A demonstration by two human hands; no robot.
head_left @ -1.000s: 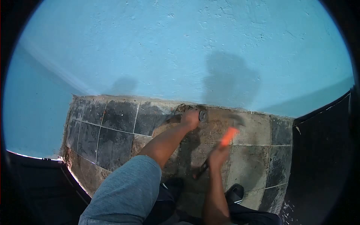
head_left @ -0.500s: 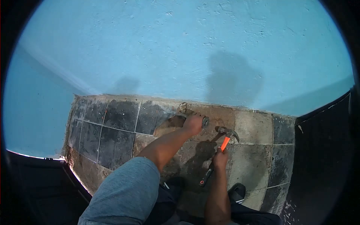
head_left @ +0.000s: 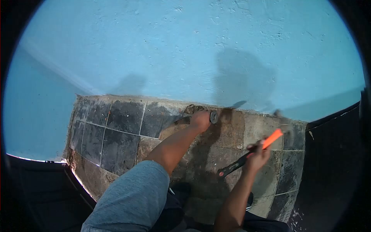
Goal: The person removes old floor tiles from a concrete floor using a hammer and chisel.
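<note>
Left hand [head_left: 201, 120] clenched on a chisel [head_left: 213, 116] at the foot of the blue wall [head_left: 185, 50], right hand [head_left: 257, 154] gripping a hammer [head_left: 255, 152] — raised, well right of the chisel — above dirty tiles [head_left: 119, 127].

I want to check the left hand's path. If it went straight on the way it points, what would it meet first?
The left hand grips a chisel and points toward the blue wall. It would probably first meet the broken tile edge at the wall's foot, though depth is unclear.
</note>
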